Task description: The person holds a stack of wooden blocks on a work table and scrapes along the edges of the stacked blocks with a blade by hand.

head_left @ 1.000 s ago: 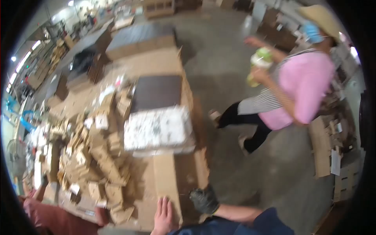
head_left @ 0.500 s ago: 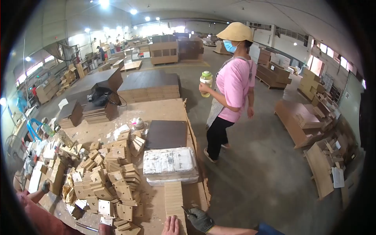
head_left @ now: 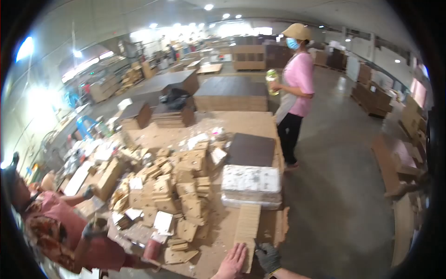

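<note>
My left hand (head_left: 233,260), bare, lies with its fingers stretched out on the near end of a long row of thin wooden pieces (head_left: 248,221) packed side by side. Just to the right is my right hand (head_left: 268,258) in a dark grey glove, its fingers closed around a thin dark pointed tool (head_left: 257,242). The tool's tip is beside the row's right edge; blur hides its exact kind. Beyond the row's far end sits a white, stained block-shaped package (head_left: 251,179), with a dark brown panel (head_left: 251,149) behind it.
Loose wooden pieces with holes (head_left: 189,204) are heaped left of the row on the worktable (head_left: 218,232). At left, a co-worker in a pink top (head_left: 60,218) wears gloves. Past the table's right edge, another person (head_left: 297,83) holds a bottle (head_left: 272,81). Stacked dark boards (head_left: 231,95) stand behind.
My view has turned left, so the scene sits farther right. The person with the bottle is farther away. More of the left co-worker shows. My hands remain at the row's near end.
</note>
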`<state>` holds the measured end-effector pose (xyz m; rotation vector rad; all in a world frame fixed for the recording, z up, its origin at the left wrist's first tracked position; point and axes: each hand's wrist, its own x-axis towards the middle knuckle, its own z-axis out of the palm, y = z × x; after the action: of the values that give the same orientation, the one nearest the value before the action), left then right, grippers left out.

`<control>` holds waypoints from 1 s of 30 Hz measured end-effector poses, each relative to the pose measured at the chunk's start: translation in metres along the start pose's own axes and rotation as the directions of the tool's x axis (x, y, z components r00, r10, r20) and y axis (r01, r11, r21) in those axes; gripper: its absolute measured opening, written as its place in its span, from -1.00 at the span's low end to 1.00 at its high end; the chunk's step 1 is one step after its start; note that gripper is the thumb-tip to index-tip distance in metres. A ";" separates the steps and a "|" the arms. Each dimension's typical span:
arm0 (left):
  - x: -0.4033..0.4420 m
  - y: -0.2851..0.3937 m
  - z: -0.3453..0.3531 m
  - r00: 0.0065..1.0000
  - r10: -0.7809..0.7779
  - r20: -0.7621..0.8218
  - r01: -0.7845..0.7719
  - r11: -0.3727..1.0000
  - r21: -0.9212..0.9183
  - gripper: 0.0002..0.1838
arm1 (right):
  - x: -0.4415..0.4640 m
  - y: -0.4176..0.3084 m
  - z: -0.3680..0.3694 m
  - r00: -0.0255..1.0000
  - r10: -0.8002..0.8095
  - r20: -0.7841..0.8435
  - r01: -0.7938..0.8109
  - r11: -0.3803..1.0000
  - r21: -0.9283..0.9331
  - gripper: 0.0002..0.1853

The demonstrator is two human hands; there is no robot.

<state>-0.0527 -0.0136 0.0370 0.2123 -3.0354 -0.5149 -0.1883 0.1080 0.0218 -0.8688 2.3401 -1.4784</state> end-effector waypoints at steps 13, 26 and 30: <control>0.005 0.006 -0.018 0.996 -0.018 0.086 0.020 1.000 -0.016 0.18 | 0.002 0.014 0.000 0.992 0.088 -0.089 -0.080 0.993 0.092 -0.84; 0.008 0.003 -0.015 0.996 0.023 0.089 -0.038 0.984 0.176 0.12 | 0.004 0.002 -0.011 0.989 0.134 -0.061 -0.126 0.984 0.125 -0.90; 0.009 0.012 -0.025 0.996 -0.021 0.083 0.015 0.997 0.078 0.14 | 0.004 0.009 -0.010 0.990 0.110 -0.087 -0.099 0.987 0.124 -0.91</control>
<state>-0.0612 -0.0122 0.0651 0.2279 -3.1406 -0.4184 -0.1995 0.1155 0.0190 -0.6505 2.2955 -1.6281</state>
